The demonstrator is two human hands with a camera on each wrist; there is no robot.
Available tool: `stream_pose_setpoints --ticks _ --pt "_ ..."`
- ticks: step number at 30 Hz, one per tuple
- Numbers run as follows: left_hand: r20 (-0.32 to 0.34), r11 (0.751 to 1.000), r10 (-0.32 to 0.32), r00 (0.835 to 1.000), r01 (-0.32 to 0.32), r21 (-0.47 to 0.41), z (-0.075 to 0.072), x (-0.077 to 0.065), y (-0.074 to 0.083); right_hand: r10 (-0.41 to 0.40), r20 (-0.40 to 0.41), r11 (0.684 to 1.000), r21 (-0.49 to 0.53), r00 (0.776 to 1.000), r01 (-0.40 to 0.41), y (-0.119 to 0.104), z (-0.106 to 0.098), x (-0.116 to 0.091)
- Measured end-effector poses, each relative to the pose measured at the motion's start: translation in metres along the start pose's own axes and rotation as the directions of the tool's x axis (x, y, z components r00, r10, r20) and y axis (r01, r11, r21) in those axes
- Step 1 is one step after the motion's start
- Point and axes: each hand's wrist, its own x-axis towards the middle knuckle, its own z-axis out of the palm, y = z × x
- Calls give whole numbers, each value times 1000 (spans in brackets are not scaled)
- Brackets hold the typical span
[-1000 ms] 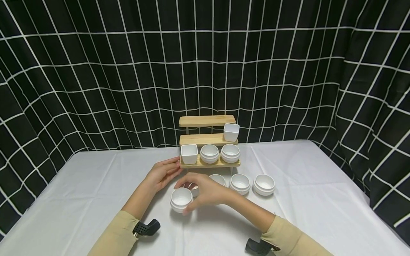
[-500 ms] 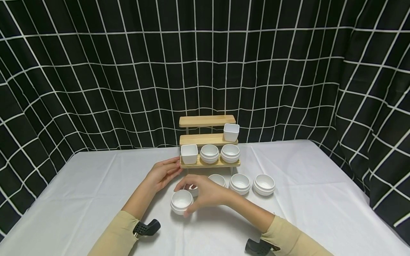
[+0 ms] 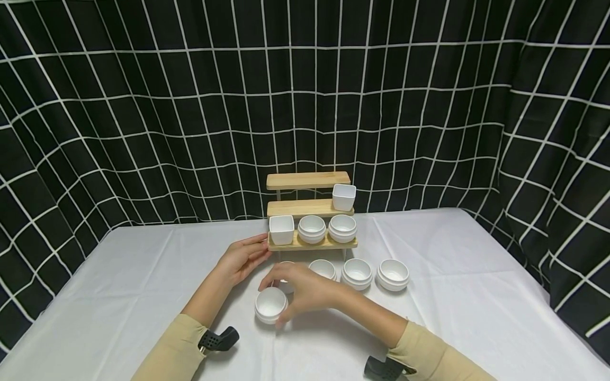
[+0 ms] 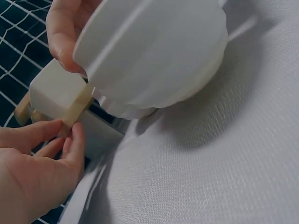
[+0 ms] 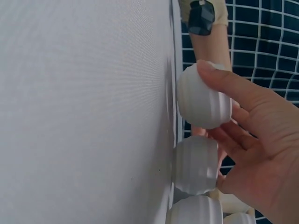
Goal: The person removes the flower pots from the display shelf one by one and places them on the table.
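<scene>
My right hand (image 3: 307, 288) grips a round white bowl (image 3: 270, 304) by its sides, thumb on the near side, close over the white cloth. In the right wrist view the thumb presses the wall of this bowl (image 5: 201, 100). At the stand's left end, my left hand (image 3: 242, 259) pinches the edge of the lowest wooden shelf (image 3: 305, 245); the left wrist view shows thumb and fingers on that shelf end (image 4: 77, 108). A square white cup (image 3: 281, 230) and two round bowls, one in the middle (image 3: 312, 229), one at right (image 3: 342, 228), sit on this shelf.
Another square cup (image 3: 344, 197) stands at the right of the middle shelf (image 3: 297, 208); the top shelf (image 3: 307, 180) is above. More round bowls line the cloth before the stand, including one at far right (image 3: 393, 274) and one partly behind my right hand. A black gridded curtain (image 3: 305, 106) hangs behind.
My right hand has drawn the bowl slightly toward me and lower, uncovering more of the bowl behind it. The left hand stays at the shelf end.
</scene>
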Motion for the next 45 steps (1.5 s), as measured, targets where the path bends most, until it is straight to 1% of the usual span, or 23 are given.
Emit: stream_pose_setpoints --ticks 8,12,17,24,28,32,38,45 --pt "2 1000 -1 1000 1 13 0 0 0 -29 33 995 -95 999 32 0 1 1" --pt "-4 1000 -3 1000 3 16 1 0 0 -24 45 993 -112 999 29 -1 1 0" --pt "-4 1000 -3 1000 3 11 2 -1 0 -5 55 996 -92 998 10 -1 1 0" --pt "-10 1000 -8 1000 8 -2 2 0 0 -5 56 999 -52 998 8 0 1 -2" --pt "-14 1000 -11 1000 11 2 2 1 -1 14 60 1000 -13 998 -13 -1 0 -3" --pt "-19 1000 -1 1000 2 17 3 -1 -1 36 59 999 31 998 -38 -2 -1 -3" --pt "8 1000 23 1000 -23 -5 3 -6 1 52 37 997 60 998 -54 -3 -2 -3" --pt "-34 1000 -8 999 9 10 4 -2 0 61 -11 992 108 998 -60 -3 -11 -5"
